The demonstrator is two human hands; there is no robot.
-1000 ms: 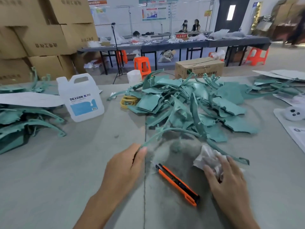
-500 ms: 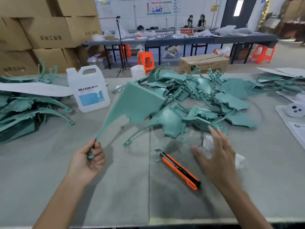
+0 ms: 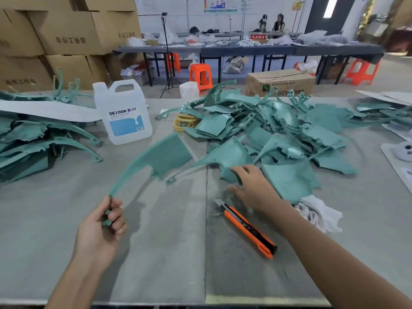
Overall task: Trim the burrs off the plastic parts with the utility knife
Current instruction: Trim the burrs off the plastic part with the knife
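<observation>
Half a second ago the right hand (image 3: 254, 186) hung spread above the white cloth (image 3: 318, 212). It has since swung left and away from the body to the near edge of the heap of plastic parts (image 3: 289, 130), and the cloth now lies uncovered beside the forearm. A second ago that hand pressed on the cloth, and the left hand (image 3: 100, 228) lay low on the worktop (image 3: 156, 253) at a thin curved strip. The left hand now holds the held plastic part (image 3: 160, 157) in the air left of the worktop's middle seam, much as it did half a second ago, with the broad flat end pointing up and away toward the white jug (image 3: 123, 112). Its fingers and thumb are curled round the narrow stem at the bottom of the piece. The right hand's fingers are stretched forward and lie on the near rim of a second plastic part (image 3: 225, 157) at the front of the heap. The thumb is spread apart below them, and the hand is not closed on the piece. The utility knife (image 3: 247, 230) has not moved. It lies flat on the worktop just right of the seam, under the right wrist and forearm, with the blade end pointing away and left, and neither hand touches it. Another stack of plastic parts (image 3: 33, 141) sits at the left edge of the worktop.
</observation>
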